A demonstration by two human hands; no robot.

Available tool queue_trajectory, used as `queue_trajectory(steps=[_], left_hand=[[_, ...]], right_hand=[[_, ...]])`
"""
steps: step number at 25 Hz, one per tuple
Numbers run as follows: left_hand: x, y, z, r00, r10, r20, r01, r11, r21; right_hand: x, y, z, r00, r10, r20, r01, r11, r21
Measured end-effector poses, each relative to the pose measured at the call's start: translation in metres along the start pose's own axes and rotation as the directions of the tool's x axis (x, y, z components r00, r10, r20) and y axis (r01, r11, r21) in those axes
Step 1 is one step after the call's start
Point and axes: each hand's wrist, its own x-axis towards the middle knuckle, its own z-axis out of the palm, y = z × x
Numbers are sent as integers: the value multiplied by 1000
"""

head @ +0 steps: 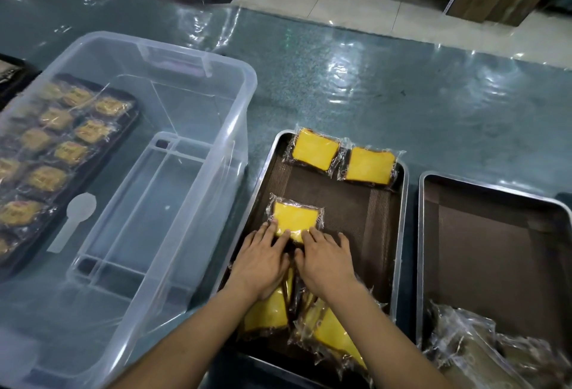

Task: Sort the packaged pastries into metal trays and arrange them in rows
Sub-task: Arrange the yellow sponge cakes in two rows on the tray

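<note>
Take the middle tray [399, 234] as your landmark. The table [371, 94] beneath it is covered in glossy plastic film. Left of the tray stands a large clear bin [216, 156], and beyond the bin a dark tray [130, 122] already carries rows of wrapped pastries. Right of the middle tray sits a second metal tray [495, 234], with a heap of wrapped items [483, 345] at its near end.

In the middle tray, two yellow cakes [314, 148] lie side by side along the far edge. A third cake [294, 218] lies about mid-tray toward the left wall, and a loose pile [325, 326] sits at the near end under your forearms.

What could go wrong: the wrappers look slick, so a push from flat fingers may skew the third cake and leave the row crooked. Your forearms hover over the pile and could drag those packs off the near rim.

Your left hand [260, 265] and right hand [325, 261] lie side by side, fingers straight and resting on the near edge of the third cake, pressing rather than gripping. The cake extends away from your fingertips toward the far row.
</note>
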Motion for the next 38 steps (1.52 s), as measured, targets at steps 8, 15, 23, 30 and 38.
queue_trajectory(steps=[8, 15, 23, 30, 38], left_hand=[[39, 8, -8, 994, -93, -52, 88, 992, -90], [67, 10, -19, 989, -123, -80, 109, 981, -159], [87, 9, -24, 988, -136, -77, 121, 977, -174], [90, 10, -29, 987, -141, -73, 128, 978, -165], [74, 16, -31, 990, -118, -78, 107, 985, -132]], right_hand=[[30, 11, -8, 999, 11, -52, -8, 998, 68], [50, 25, -12, 992, 1, -124, 13, 994, 111], [66, 34, -18, 989, -16, -146, 35, 991, 130], [70, 37, -19, 987, -23, -160, 45, 989, 139], [58, 40, -23, 983, -38, -179, 63, 989, 133]])
